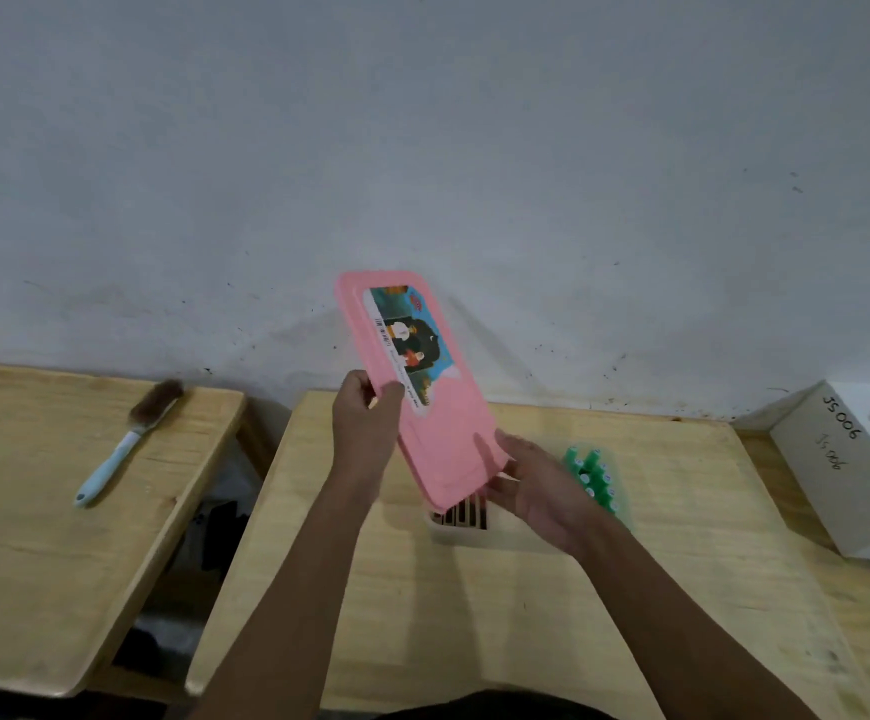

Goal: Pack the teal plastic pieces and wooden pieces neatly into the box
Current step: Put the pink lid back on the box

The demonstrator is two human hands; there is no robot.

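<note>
A pink lid with a colourful picture label is tilted up above the table. My left hand grips its left edge and my right hand holds its lower right corner. Under the lid's low end sits a cream box, where several dark wooden pieces show in a row. Most of the box's inside is hidden by the lid and my right hand. Several teal plastic pieces stand bunched at the box's far right side; whether they are in the box or beside it, I cannot tell.
The box rests on a light wooden table against a white wall. A second table on the left carries a brush with a pale blue handle. A white carton marked "JS 006" stands at the right edge.
</note>
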